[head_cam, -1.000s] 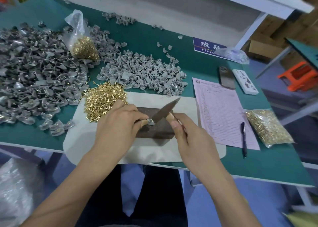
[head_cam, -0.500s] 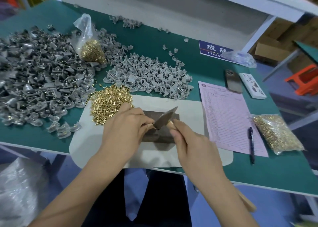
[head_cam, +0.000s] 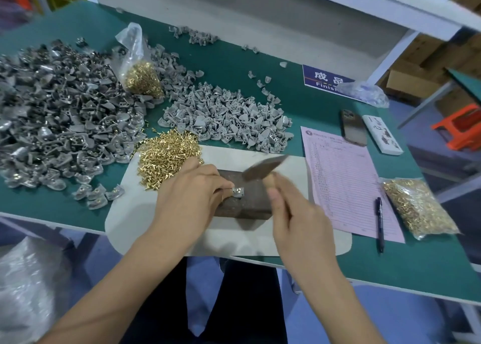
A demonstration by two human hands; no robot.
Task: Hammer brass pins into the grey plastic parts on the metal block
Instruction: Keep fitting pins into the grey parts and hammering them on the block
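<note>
My left hand (head_cam: 191, 195) pinches a small grey plastic part (head_cam: 238, 192) on top of the dark metal block (head_cam: 250, 203). My right hand (head_cam: 294, 218) grips the handle of a hammer (head_cam: 263, 167), whose blurred head hangs raised just above and to the right of the part. The block sits on a pale mat (head_cam: 145, 226) at the table's front edge. A loose heap of brass pins (head_cam: 166, 156) lies on the mat's left corner, behind my left hand.
Light grey parts (head_cam: 226, 117) are heaped behind the mat. A larger, darker pile of parts (head_cam: 57, 114) covers the left, with a pin bag (head_cam: 138, 75) on it. To the right lie a pink form (head_cam: 346, 179), a pen (head_cam: 380, 224), another pin bag (head_cam: 416, 208), a phone (head_cam: 354, 128).
The hammer head has lifted off the part and now hangs blurred above it. My left hand keeps holding the part on the block.
</note>
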